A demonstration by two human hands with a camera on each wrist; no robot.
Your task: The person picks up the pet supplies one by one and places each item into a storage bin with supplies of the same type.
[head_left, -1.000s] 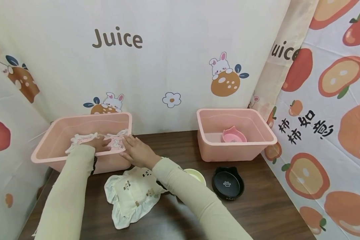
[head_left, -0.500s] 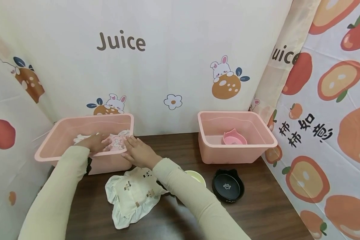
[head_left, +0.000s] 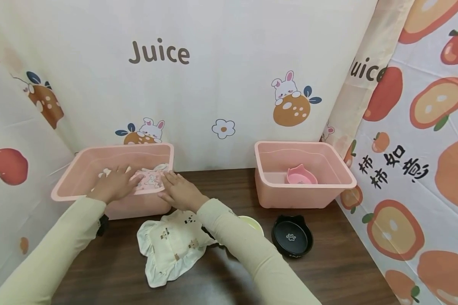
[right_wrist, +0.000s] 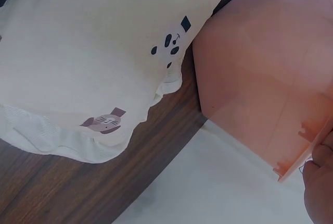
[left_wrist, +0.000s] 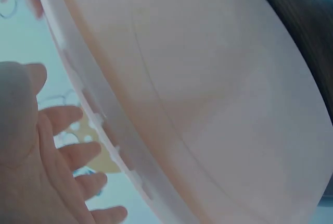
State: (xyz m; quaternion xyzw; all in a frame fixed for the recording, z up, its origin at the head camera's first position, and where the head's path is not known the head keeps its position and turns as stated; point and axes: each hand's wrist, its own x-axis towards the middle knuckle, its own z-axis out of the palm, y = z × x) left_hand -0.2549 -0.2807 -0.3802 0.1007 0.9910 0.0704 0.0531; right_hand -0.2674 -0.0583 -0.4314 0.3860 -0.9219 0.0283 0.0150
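Over the left pink bin (head_left: 133,207), my left hand (head_left: 114,185) has its fingers spread and holds nothing. In the left wrist view those fingers (left_wrist: 80,153) reach beside the bin's rim. My right hand (head_left: 181,192) rests with straight fingers at the bin's right front corner, fingertips right at the rim. Inside the bin lies a pink printed cloth piece (head_left: 152,180) with white ruffled edging, partly hidden by my left hand. A cream ruffled cloth piece with animal prints (head_left: 171,243) lies on the table below my right hand, also large in the right wrist view.
At the right stands another pink bin (head_left: 305,197) with a pink cat-ear bowl (head_left: 301,174) in it. A black cat-ear bowl with a paw print (head_left: 292,237) sits in front. My right sleeve partly covers a pale yellow bowl (head_left: 255,224). Printed curtains (head_left: 221,84) enclose the dark wooden table.
My left hand has risen from down in the left bin and drawn back left toward its front rim, fingers spreading. My right hand has stayed at the bin's corner. The view has shifted slightly.
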